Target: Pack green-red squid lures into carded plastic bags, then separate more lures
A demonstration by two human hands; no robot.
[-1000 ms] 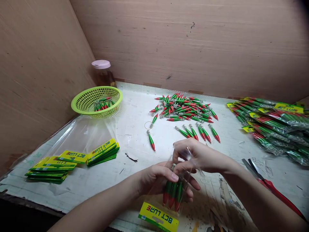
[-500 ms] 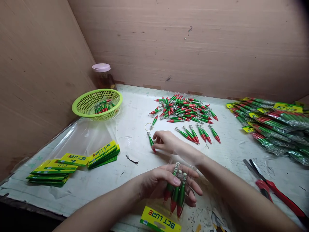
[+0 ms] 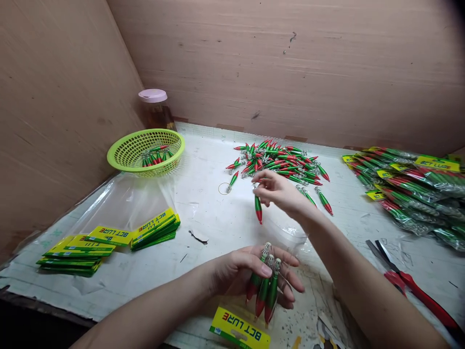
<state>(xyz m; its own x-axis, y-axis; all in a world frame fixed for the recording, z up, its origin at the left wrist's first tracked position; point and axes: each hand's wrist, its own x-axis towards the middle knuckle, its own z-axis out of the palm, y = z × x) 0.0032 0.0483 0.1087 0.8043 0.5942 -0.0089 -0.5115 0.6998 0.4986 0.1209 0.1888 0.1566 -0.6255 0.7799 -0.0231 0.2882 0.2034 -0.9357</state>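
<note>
Lure (image 3: 258,211) hangs pinched in right hand (image 3: 279,191) beyond bag (image 3: 240,326) — left hand (image 3: 240,269) thumb-clamps bag, fingers splayed. Filling, seemingly; next needs bag opened.

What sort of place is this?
Probably a small packing workspace, judging by the pile of loose lures, the heap of filled packets and the flat bags with yellow BCT LURE headers.

Decent lane running between green basket (image 3: 119,148) and lure pile (image 3: 283,162). Right hand (image 3: 279,191) kinda blocking pile's near side, bagged lures (image 3: 414,189) crowding right, scissors (image 3: 412,284) lying nearer.
</note>
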